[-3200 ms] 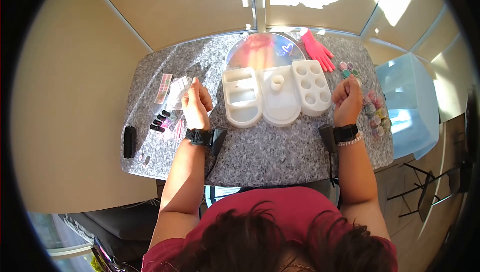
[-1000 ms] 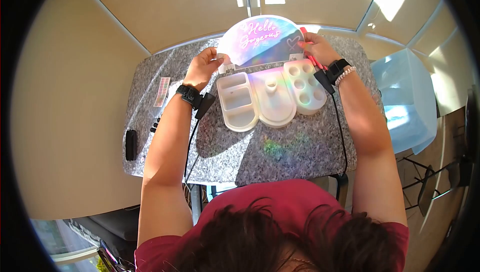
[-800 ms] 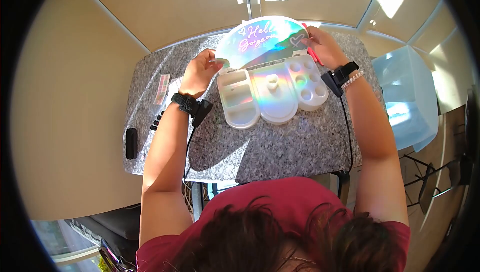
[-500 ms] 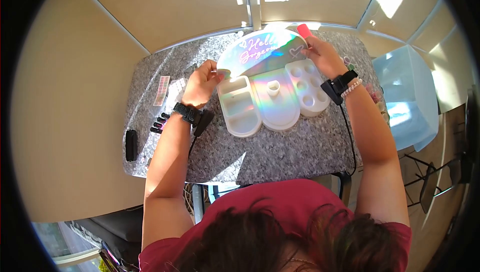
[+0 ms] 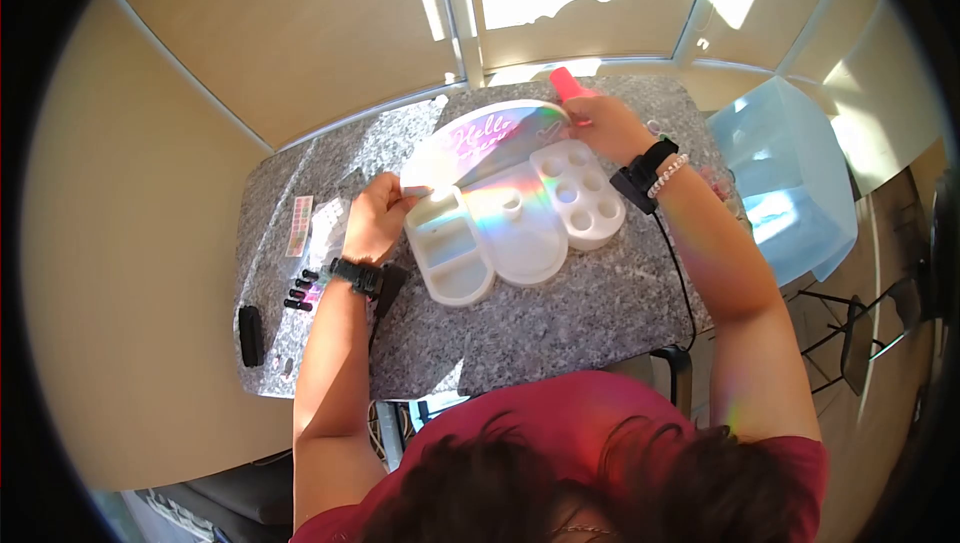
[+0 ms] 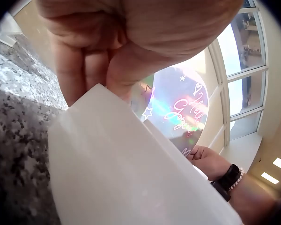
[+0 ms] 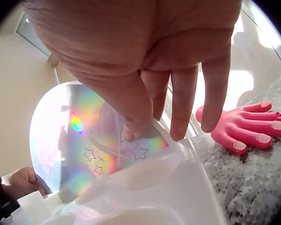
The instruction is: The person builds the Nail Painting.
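A glossy, rainbow-sheened rounded panel [image 5: 480, 146] with "Hello" lettering rises along the back edge of a white three-part tray [image 5: 462, 289]. My left hand [image 5: 377, 218] pinches the panel's left end at the tray's back corner; in the left wrist view the thumb and fingers [image 6: 94, 65] close there. At the other end, my right hand [image 5: 612, 130] grips the panel's edge. Seen from the right wrist, the thumb lies on the printed face [image 7: 100, 150] and the other fingers extend behind it. Whether the panel's lower edge is seated in the tray cannot be told.
Behind my right hand lies a pink model hand [image 7: 250, 126]. Dark-capped bottles [image 5: 298, 295], a sticker sheet [image 5: 299, 226] and a black case [image 5: 250, 336] are on the granite table's left side. A translucent blue bin [image 5: 785, 183] stands to the right.
My hands have moved from beside the tray to the panel's two ends. The panel, first leaning back behind the tray, now stands closer against it. The tray is turned slightly.
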A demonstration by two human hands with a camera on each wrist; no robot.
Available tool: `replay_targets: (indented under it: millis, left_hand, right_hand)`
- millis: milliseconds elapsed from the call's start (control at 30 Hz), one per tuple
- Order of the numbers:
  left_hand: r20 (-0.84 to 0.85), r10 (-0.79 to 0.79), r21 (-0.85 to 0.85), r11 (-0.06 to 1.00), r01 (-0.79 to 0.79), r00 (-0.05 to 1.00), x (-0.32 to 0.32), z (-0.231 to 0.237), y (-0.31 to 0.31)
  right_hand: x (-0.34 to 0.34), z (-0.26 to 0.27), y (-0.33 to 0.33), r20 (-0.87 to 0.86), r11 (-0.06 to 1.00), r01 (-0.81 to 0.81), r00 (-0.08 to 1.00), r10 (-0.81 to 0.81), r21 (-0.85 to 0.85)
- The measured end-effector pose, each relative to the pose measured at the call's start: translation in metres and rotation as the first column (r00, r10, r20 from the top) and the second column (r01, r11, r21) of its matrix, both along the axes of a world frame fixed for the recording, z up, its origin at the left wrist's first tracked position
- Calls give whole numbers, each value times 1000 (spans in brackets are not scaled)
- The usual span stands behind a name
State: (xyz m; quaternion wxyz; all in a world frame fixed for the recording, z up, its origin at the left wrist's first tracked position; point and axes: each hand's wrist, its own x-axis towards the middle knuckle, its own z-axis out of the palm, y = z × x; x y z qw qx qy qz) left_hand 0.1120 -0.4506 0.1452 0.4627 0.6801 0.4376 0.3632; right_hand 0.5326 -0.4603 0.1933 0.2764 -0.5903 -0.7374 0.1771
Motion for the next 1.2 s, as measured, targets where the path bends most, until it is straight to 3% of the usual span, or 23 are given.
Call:
replay_targets:
  millis: [67, 133, 200, 233, 300, 333, 400, 467, 567, 700, 767, 867, 1000, 1100, 1133, 1200]
  left_hand:
    - [-25, 0, 23, 1000, 1, 1000, -1, -11, 4]
    - [-3, -28, -27, 999, 28, 1000, -1, -9, -1]
    - [-12, -31, -24, 999, 30, 999, 1, -10, -4]
    - [22, -17, -31, 999, 18, 1000, 2, -8, -6]
    - [83, -6, -34, 999, 9, 997, 3, -10, -4]
    - [43, 10, -9, 1000, -10, 999, 4, -6, -6]
    - [56, 52, 20, 998, -53, 997, 6, -8, -9]
    - [66, 52, 33, 998, -54, 996, 4, -20, -6]
    - [83, 33, 33, 999, -36, 996, 5, -26, -8]
    - [115, 18, 84, 996, -27, 993, 4, -32, -10]
    - [126, 12, 97, 995, -24, 992, 3, -39, -13]
    - [220, -6, 8, 1000, 4, 975, 3, -48, -13]
    - [295, -8, -61, 998, 27, 956, 5, -50, -12]
    - [304, -7, -65, 998, 27, 953, 6, -51, -13]
    - [304, 2, -66, 998, 19, 953, 8, -49, -14]
    - [334, 3, -72, 997, 22, 942, 11, -48, -16]
  right_hand:
    - [5, 11, -4, 195, 983, -72, 980, 39, 166]
    - [8, 28, -9, 148, 998, 2, 989, -12, 70]
    - [14, 34, -7, -58, 948, 92, 992, -115, -305]
    - [18, 30, -6, -55, 947, 102, 991, -124, -305]
    - [33, 22, -6, -7, 994, 86, 996, -86, -63]
    - [41, 24, -12, -4, 991, 113, 994, -113, -67]
    - [59, 32, -27, -93, 980, 175, 982, -166, 99]
    - [78, 38, -45, -10, 957, 277, 961, -277, 88]
    - [105, 35, -61, 264, 909, 416, 875, -405, 16]
    - [90, 17, -65, 348, 901, 433, 840, -415, 29]
    - [86, -10, -57, 413, 888, 437, 790, -454, 141]
    - [97, -26, -37, 529, 912, 373, 746, -404, 172]
    - [100, -37, -25, 505, 917, 339, 765, -399, 211]
    - [79, -18, -34, 288, 899, 367, 857, -426, 238]
    - [64, -4, -41, 288, 903, 359, 861, -418, 237]
    - [27, 19, -55, 121, 946, 292, 943, -310, 143]
